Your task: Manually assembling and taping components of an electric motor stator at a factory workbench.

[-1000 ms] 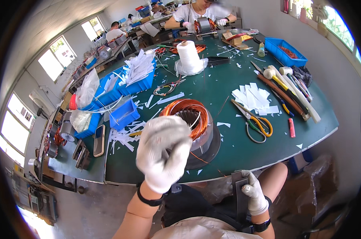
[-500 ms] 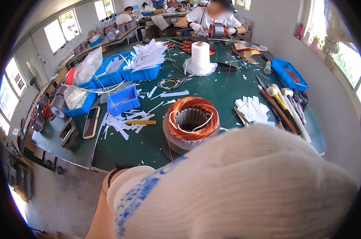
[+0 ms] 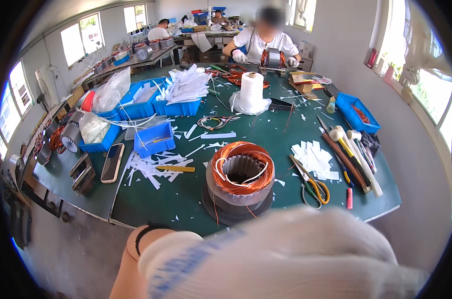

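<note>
Across the lower part of the view reaches my left hand (image 3: 280, 254), very close and in a white knitted glove with a blue mark at the cuff. Its fingers are blurred and turned from view, so what they hold, if anything, is hidden. I cannot make out my right hand as separate from this white glove. Just beyond the glove stands a motor stator (image 3: 243, 182), a grey ring-shaped core with a thick copper wire coil and white sleeving on top. Thin copper leads hang down its front. To its right lie scissors (image 3: 313, 187) with yellow-orange handles and a red marker-like stick (image 3: 350, 198).
White paper strips (image 3: 151, 167), a phone (image 3: 113, 163) and blue bins (image 3: 153, 139) occupy the left. A white thread spool (image 3: 252, 92) stands behind the stator. Mallets (image 3: 353, 144) and rods lie right, near another blue bin (image 3: 358, 113). Across the table a co-worker (image 3: 265, 45) handles another stator.
The gloved hand has dropped lower in the view, uncovering more of the stator, the scissors and the red stick. The view has shifted slightly. The co-worker's hands have moved lower.
</note>
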Action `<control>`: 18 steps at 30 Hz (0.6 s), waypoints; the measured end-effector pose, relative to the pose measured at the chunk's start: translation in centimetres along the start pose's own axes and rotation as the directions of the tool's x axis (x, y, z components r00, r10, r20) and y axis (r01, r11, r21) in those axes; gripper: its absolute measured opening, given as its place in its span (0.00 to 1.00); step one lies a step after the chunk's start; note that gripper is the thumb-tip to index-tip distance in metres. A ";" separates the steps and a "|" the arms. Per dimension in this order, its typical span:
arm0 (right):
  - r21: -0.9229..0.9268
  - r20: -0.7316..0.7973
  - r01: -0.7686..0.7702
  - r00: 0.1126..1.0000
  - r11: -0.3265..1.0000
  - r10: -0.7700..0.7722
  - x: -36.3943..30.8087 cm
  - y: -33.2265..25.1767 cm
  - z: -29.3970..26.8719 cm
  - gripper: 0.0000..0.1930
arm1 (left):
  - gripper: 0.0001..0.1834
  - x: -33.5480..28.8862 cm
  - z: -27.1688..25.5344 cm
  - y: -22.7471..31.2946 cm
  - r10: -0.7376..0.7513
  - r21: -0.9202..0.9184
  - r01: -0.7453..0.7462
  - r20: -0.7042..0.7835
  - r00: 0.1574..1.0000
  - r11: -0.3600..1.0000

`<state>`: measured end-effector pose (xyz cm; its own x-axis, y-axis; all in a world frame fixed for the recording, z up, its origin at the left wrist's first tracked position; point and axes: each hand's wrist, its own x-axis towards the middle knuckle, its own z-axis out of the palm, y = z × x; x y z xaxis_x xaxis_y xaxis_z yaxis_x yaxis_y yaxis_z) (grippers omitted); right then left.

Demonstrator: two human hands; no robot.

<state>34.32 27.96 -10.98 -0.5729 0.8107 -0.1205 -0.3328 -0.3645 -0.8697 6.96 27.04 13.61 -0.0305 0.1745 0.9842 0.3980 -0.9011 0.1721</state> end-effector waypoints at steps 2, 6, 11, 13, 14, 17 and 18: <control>-0.009 -0.188 -0.029 0.982 1.000 0.027 0.5 -0.3 0.9 0.40 | 0.42 -0.9 -3.1 0.8 -0.021 0.021 0.021 0.001 1.000 1.000; -0.071 -0.118 -0.030 0.993 0.997 0.022 0.8 -0.2 1.0 0.39 | 0.42 2.0 -3.7 0.4 0.063 -0.090 -0.063 -0.008 0.998 0.994; -0.002 -0.178 -0.025 0.984 1.000 0.025 2.1 -1.1 -0.2 0.43 | 0.41 1.4 -3.0 -3.6 0.069 -0.076 -0.073 -0.053 0.996 0.994; 0.011 -0.128 -0.015 0.992 1.000 0.016 2.3 -1.0 -0.3 0.43 | 0.41 1.7 -3.8 -4.0 0.107 -0.050 -0.110 -0.047 0.993 0.993; 0.022 -0.080 -0.014 0.997 1.000 0.016 2.2 -1.0 -0.1 0.44 | 0.41 2.1 -4.2 -4.3 0.136 -0.038 -0.137 -0.044 0.990 0.990; -0.034 -0.174 0.021 0.984 0.999 -0.027 1.1 -0.7 1.0 0.43 | 0.41 3.8 -4.9 -6.6 0.313 0.048 -0.311 -0.041 0.949 0.949; -0.049 -0.176 0.024 0.984 0.998 -0.033 0.8 -1.0 1.1 0.42 | 0.40 4.7 -5.1 -7.0 0.373 0.075 -0.369 -0.041 0.927 0.926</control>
<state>33.38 28.47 -9.71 -0.4207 0.8902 -0.1746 -0.3095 -0.3217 -0.8948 -0.64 32.21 17.25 0.0825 -0.1908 0.9782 0.4489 -0.8692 -0.2074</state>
